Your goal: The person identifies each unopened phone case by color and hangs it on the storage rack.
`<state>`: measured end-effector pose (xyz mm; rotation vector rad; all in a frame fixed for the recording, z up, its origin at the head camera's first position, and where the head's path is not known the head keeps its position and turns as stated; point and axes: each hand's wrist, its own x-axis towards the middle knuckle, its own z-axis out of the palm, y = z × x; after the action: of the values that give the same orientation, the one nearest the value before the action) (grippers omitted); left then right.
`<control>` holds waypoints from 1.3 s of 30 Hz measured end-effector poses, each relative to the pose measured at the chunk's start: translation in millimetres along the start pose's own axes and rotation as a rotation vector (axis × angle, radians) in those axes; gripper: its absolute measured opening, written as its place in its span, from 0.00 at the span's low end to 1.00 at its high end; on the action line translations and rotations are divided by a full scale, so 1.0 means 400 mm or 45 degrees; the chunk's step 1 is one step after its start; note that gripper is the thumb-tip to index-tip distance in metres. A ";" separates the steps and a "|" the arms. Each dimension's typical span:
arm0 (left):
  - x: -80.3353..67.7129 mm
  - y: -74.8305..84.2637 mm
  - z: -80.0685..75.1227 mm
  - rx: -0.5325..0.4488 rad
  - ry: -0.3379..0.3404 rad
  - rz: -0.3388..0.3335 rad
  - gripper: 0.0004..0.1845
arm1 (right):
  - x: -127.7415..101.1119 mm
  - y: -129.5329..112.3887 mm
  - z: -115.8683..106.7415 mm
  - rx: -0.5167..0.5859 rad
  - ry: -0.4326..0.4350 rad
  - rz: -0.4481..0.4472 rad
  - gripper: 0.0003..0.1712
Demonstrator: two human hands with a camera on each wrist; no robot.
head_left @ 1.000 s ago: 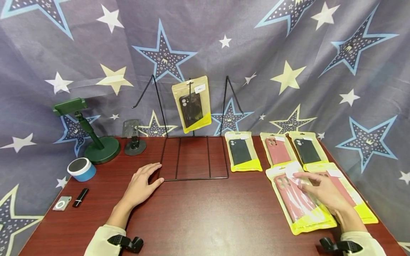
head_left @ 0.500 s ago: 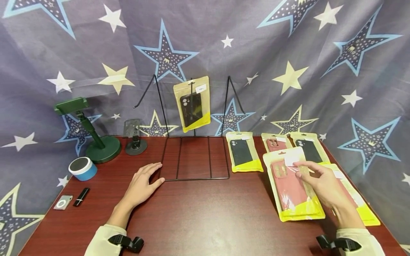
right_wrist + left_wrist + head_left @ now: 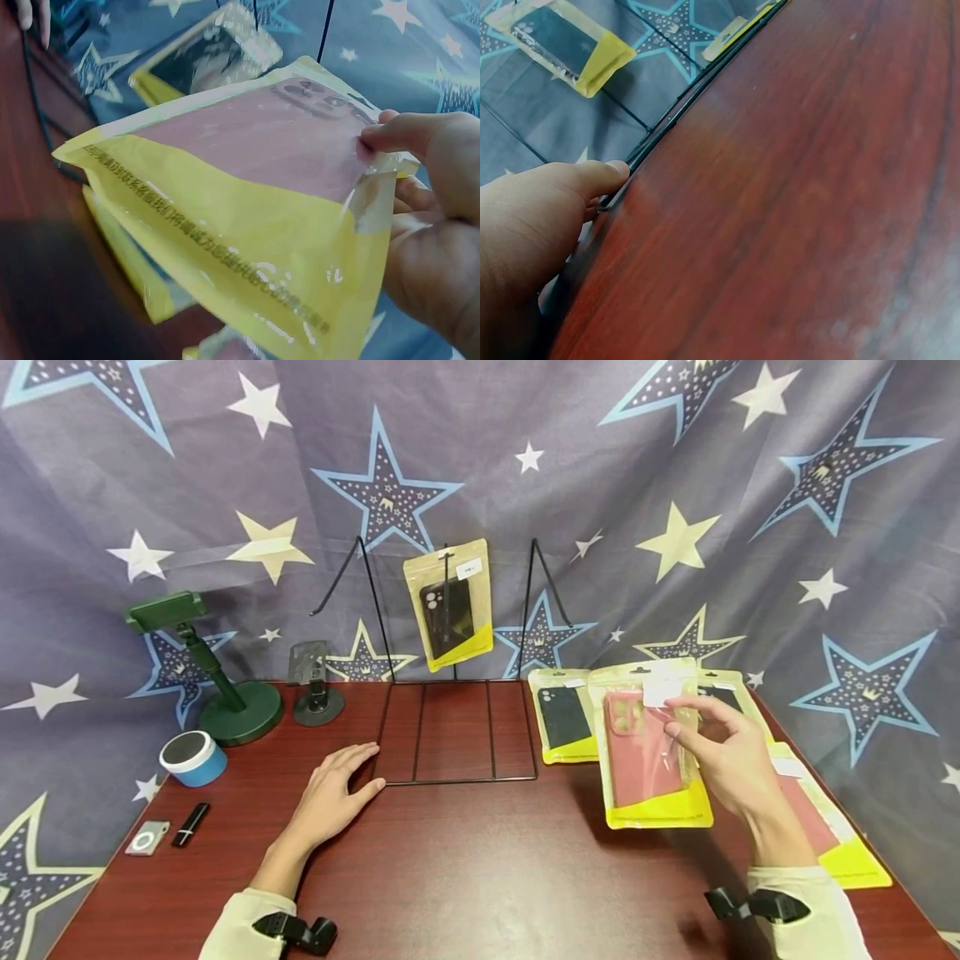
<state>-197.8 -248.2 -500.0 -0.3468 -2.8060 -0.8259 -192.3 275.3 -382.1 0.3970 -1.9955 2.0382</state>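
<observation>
1. Head view: the right hand point(image 3: 731, 760) pinches a pink phone case packet point(image 3: 651, 752) by its right edge and holds it off the wooden table point(image 3: 465, 860), at the right, just near of the packets lying flat there. One of those, a black case packet point(image 3: 564, 720), lies just left of the held one. The left hand point(image 3: 330, 793) rests flat and relaxed on the table, its fingers at the near left corner of the black wire rack point(image 3: 456, 731). Another dark case packet point(image 3: 448, 606) hangs on the rack's far side.
2. Left wrist view: the left hand point(image 3: 532, 225) lies on the table with its thumb tip touching the wire rack point(image 3: 675, 120).
3. Right wrist view: the right hand point(image 3: 431, 210) grips the pink packet point(image 3: 247, 195), with the thumb on its face and the fingers behind.
</observation>
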 end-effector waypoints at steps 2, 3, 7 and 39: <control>0.001 0.001 0.000 -0.004 0.002 0.002 0.32 | 0.004 -0.013 0.016 0.034 -0.014 -0.041 0.20; 0.001 0.001 0.001 -0.006 0.006 0.005 0.32 | 0.005 -0.019 0.025 0.052 -0.023 -0.063 0.20; 0.001 0.003 -0.001 -0.011 0.006 0.006 0.32 | 0.011 -0.040 0.060 0.131 -0.065 -0.145 0.21; 0.000 0.008 -0.003 -0.012 -0.008 0.001 0.32 | 0.078 -0.068 0.218 0.210 -0.083 -0.232 0.22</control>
<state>-196.9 -246.3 -497.4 -0.3532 -2.8084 -0.8398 -210.1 188.4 -343.4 0.6613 -1.7590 2.1039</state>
